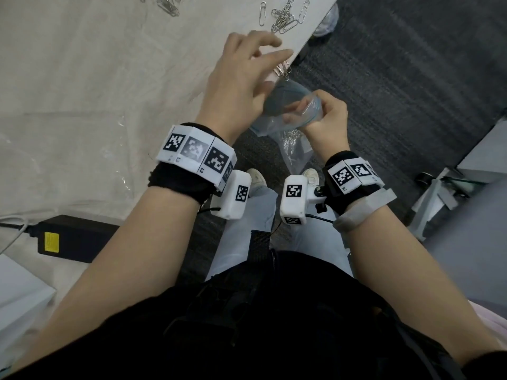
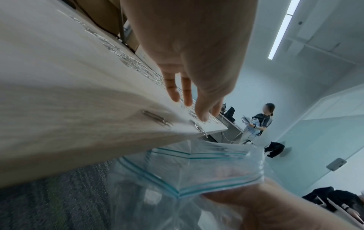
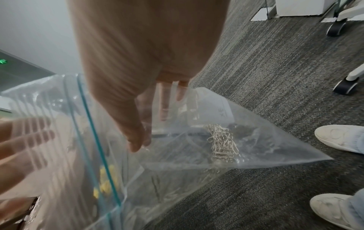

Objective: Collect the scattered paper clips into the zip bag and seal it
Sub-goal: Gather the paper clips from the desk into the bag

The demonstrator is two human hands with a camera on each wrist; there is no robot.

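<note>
My right hand [image 1: 310, 108] grips the rim of the clear zip bag [image 1: 288, 127] and holds its mouth open just below the table's edge. In the right wrist view the right hand [image 3: 149, 124] pinches the plastic, thumb in front and fingers behind. A clump of paper clips [image 3: 222, 143] lies in the bag's bottom corner. My left hand [image 1: 271, 50] reaches over the table with straight fingers, holding nothing. A few clips [image 1: 282, 69] lie at the very edge under its fingertips, right above the bag mouth [image 2: 187, 163]. More clips [image 1: 282, 17] are piled farther along the table.
Another pile of clips [image 1: 167, 4] lies at the far left of the cloth-covered table [image 1: 96, 91]. A black power adapter [image 1: 74, 239] and a white box [image 1: 22, 297] sit near me. Below are grey carpet, my shoes [image 3: 342, 138] and chair casters [image 3: 334, 29]. A person [image 2: 258, 123] stands across the room.
</note>
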